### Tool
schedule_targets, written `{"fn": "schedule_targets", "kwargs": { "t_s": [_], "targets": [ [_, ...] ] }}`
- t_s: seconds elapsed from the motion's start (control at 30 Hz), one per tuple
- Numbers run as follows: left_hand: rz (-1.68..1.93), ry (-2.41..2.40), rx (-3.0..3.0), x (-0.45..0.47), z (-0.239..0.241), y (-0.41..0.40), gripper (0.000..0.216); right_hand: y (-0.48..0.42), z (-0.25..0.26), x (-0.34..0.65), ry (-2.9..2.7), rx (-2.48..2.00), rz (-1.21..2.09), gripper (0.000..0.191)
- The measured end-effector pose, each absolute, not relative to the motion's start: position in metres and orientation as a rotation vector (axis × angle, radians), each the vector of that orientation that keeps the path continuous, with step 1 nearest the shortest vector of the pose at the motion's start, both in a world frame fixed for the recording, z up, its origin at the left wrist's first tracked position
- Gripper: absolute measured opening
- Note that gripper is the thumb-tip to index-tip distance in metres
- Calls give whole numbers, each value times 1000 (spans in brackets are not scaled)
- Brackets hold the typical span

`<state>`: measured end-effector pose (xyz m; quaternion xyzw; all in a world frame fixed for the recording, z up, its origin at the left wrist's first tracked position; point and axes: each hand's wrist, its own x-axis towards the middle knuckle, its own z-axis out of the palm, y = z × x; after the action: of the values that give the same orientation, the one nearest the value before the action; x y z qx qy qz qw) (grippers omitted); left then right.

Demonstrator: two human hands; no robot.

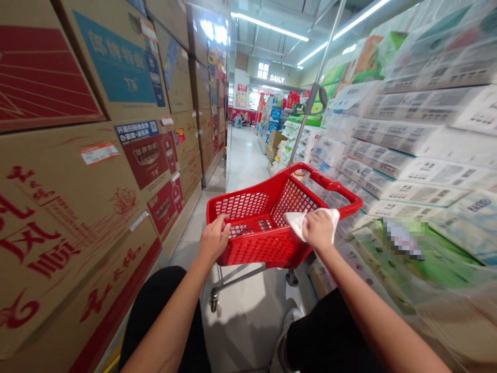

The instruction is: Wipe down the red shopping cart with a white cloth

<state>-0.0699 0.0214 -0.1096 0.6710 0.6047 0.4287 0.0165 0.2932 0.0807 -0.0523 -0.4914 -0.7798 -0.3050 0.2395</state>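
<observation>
A red plastic shopping cart [267,251] on a metal frame with casters stands sideways in front of me, and its basket shows no goods. My left hand [215,239] is closed over the rim at the basket's near left corner. At the right end of the near rim, my right hand [319,229] presses a white cloth [297,223] against the cart. The cloth spreads out on both sides of the fingers; whether it is fabric or paper I cannot tell. Just beyond that hand is the cart's red handle [344,189].
Stacked cardboard cartons [58,207] form a wall at my left. Packs of tissue paper [419,150], blurred, are piled at my right. A slanting metal pole [318,77] rises behind the cart. The tiled aisle [243,150] runs ahead between shelves.
</observation>
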Motion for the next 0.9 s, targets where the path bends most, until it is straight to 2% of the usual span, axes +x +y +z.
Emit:
{"fn": "schedule_targets", "kwargs": {
  "t_s": [0.2, 0.33, 0.43, 0.53, 0.73, 0.8, 0.9],
  "targets": [
    [1348, 1881, 2013, -57, -107, 14, 38, 20, -106, 127, -2191, -1229, -458, 17],
    [1406, 1817, 1948, -61, -107, 10, 36, 3, -115, 77, -2317, -1091, -363, 14],
    [1439, 1786, 1946, -68, -107, 8, 35, 5, -102, 99, -2429, -1007, -387, 20],
    [1473, 1770, 1960, -72, -107, 7, 35, 13, -81, 164, -2387, -1166, -500, 26],
    [1494, 1734, 1980, -64, -106, 3, 33, 43, -38, 302, -2203, -1426, -847, 26],
    [1504, 1746, 1963, -58, -108, 1, 33, 48, -36, 307, -2123, -1477, -867, 27],
    [1515, 1811, 1915, -48, -109, 0, 35, 42, -50, 261, -2111, -1463, -761, 28]
  ]
}}
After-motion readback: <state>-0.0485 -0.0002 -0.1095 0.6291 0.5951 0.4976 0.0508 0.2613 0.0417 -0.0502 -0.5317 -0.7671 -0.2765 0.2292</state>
